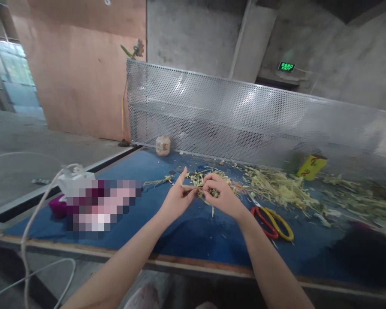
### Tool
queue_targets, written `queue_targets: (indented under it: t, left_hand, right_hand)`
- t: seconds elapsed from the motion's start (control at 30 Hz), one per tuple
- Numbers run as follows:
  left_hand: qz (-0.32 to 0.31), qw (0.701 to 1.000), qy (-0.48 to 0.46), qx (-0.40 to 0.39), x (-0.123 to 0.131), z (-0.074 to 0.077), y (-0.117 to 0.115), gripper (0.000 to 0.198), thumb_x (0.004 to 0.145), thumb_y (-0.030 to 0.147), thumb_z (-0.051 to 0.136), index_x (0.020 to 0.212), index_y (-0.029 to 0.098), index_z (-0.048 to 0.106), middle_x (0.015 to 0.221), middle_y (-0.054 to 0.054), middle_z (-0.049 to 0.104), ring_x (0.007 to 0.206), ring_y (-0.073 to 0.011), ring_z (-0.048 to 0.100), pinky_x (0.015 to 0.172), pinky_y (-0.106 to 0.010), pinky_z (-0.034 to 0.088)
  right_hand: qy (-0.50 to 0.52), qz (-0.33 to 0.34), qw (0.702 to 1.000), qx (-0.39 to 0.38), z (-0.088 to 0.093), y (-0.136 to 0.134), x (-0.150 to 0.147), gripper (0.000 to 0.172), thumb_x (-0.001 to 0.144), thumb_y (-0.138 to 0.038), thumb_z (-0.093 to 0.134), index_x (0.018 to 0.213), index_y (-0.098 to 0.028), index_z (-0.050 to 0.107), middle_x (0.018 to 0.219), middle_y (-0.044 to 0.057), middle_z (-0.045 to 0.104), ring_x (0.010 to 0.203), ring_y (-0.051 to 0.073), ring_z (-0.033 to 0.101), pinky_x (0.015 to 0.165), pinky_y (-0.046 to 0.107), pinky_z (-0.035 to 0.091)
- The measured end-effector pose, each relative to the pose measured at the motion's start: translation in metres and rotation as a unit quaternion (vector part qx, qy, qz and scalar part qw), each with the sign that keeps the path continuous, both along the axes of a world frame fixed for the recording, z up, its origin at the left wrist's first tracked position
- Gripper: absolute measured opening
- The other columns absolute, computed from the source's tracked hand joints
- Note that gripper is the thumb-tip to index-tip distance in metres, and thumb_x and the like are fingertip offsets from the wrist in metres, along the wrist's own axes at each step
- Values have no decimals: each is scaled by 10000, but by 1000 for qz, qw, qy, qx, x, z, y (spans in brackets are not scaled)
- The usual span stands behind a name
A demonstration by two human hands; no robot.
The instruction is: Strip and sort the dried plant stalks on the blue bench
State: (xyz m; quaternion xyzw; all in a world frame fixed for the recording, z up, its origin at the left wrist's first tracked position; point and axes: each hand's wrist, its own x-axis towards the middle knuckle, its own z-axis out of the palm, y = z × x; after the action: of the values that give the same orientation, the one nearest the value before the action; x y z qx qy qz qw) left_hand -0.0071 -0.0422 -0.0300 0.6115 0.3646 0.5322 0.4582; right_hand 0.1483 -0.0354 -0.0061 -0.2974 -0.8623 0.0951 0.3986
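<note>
Over the blue table (193,244), my left hand (177,198) has its fingers closed on the end of a thin plant stem (190,187). My right hand (221,194) meets it at the stem's other end, its fingers curled and pinched around the plant piece. A small greenish part shows beneath the right fingers. Behind both hands lies a loose pile of pale green plant scraps (227,177). Scissors (272,221) with one red and one yellow handle rest on the table right of my right hand. A small bunch of stems (157,182) lies left of my left hand.
A larger heap of leaves (276,186) spreads to the right, beside a yellow box (312,166). A whitish jar-like object (163,146) stands near the perforated metal panel (206,111) at the back. A white cable (35,214) and a blurred-out patch are at the left.
</note>
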Motion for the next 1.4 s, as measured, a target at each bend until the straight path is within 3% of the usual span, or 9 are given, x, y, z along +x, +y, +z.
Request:
queue_targets:
  t: [0.73, 1.4]
  left_hand:
    - [10, 999, 35, 11, -1, -1, 3, 812, 705, 221, 517, 1338, 82, 27, 694, -21, 639, 450, -63, 429, 479, -206, 377]
    - [7, 1000, 6, 5, -1, -5, 6, 793, 702, 214, 533, 1336, 97, 70, 672, -11, 638, 414, -50, 430, 439, -185, 376]
  right_hand:
    - [-52, -3, 998, 19, 0, -1, -2, 123, 694, -90, 445, 607, -176, 438, 795, 15, 472, 763, 130, 459, 759, 286, 316]
    - [-74, -17, 996, 45, 1, -2, -2, 113, 712, -98, 445, 631, -178, 447, 804, 11, 478, 758, 126, 461, 763, 290, 297]
